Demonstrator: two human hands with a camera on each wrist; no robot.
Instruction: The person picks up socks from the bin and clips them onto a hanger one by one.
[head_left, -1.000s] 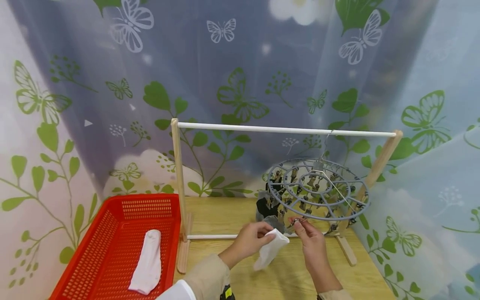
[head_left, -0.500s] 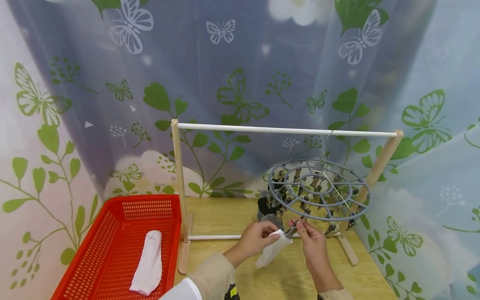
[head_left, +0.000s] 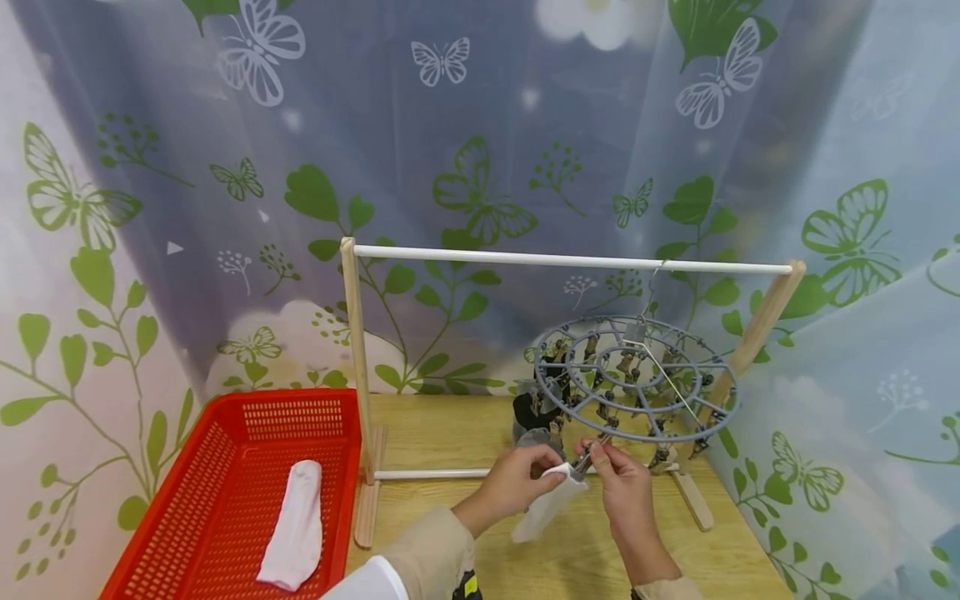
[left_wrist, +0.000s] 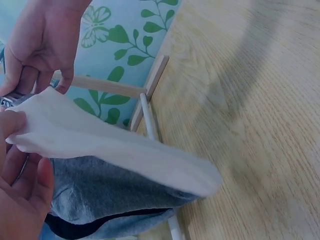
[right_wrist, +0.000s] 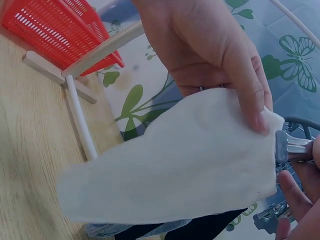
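Note:
My left hand (head_left: 517,479) pinches a white sock (head_left: 543,508) near its cuff, and the toe end hangs down toward the table. My right hand (head_left: 626,492) grips a metal clip with grey tips (right_wrist: 295,148), squeezed between thumb and fingers. In the right wrist view the clip's tips lie right at the sock's cuff edge. The clip belongs to a round grey drying hanger (head_left: 652,437) with several other clips dangling from it. Grey and black socks (left_wrist: 110,190) hang behind the white one.
A white rail (head_left: 495,257) on wooden posts (head_left: 356,350) carries the hanger's hook. To the left stands a red perforated basket (head_left: 240,500) with one pale sock (head_left: 294,525) inside. A low white crossbar (head_left: 427,474) runs close over the wooden table (head_left: 427,417).
My left hand has moved slightly right with the white sock, bringing its cuff to the clip. The right hand stays nearly in place. The hanger has shifted slightly.

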